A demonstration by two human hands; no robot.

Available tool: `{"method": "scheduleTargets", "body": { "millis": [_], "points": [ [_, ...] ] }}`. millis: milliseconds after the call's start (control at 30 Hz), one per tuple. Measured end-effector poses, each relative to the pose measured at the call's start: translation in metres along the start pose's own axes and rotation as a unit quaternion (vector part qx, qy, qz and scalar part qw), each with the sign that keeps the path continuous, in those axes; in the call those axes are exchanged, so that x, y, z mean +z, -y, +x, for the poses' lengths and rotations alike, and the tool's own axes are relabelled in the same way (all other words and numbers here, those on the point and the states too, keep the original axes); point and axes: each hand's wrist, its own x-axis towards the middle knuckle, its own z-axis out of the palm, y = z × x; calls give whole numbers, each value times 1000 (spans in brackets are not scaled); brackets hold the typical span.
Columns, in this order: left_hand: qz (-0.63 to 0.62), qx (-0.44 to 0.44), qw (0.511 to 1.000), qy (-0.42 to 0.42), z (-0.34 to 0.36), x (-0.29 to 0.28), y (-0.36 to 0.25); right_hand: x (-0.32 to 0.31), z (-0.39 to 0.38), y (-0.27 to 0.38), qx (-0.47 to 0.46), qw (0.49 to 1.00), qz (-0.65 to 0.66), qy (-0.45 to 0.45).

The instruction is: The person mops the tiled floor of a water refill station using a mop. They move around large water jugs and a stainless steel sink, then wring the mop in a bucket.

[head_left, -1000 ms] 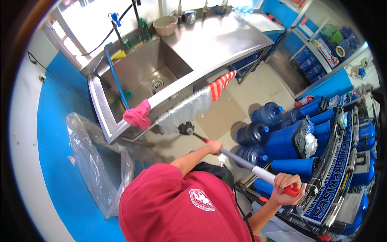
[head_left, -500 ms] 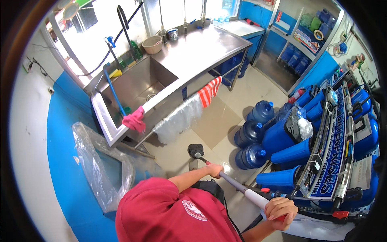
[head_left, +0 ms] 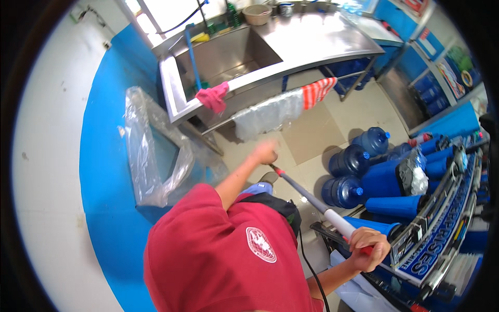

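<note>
A long pole [head_left: 306, 195], grey and white with red parts, slants across in front of me. My right hand [head_left: 368, 248] is wrapped round its red near end. My left hand [head_left: 264, 152] is at the pole's far end, smeared by motion, so its grip does not show. Whatever is fixed to that end is hidden behind or beyond the left hand. Below the pole's far end one of my shoes [head_left: 268, 178] shows on the tiled floor [head_left: 306, 135].
Ahead stands a steel sink [head_left: 228, 52] with a pink cloth [head_left: 213, 97] on its corner; a striped cloth [head_left: 318, 92] hangs from its rail. Blue water jugs [head_left: 349, 161] and a filter rack [head_left: 442, 223] stand at right. A plastic-covered bin [head_left: 156, 151] is at left.
The view has shifted, so the room sits further right and higher. My left hand has moved towards the pole's far end, and the dark end piece seen before is out of sight.
</note>
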Motion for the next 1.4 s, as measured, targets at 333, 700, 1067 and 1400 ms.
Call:
{"method": "scheduleTargets", "body": {
  "millis": [333,700,1067,1400],
  "points": [
    [191,-270,880,-341,45,-193,188,-13,110,-53,-36,998,20,41],
    [-28,33,836,-548,269,-245,37,-33,189,-84,-16,992,-46,-118],
    [151,151,922,-322,539,-97,-61,-6,202,-89,-4,984,-55,-168],
    [128,106,909,-382,521,-163,87,-21,204,-85,4,985,-44,-169]
  ]
}}
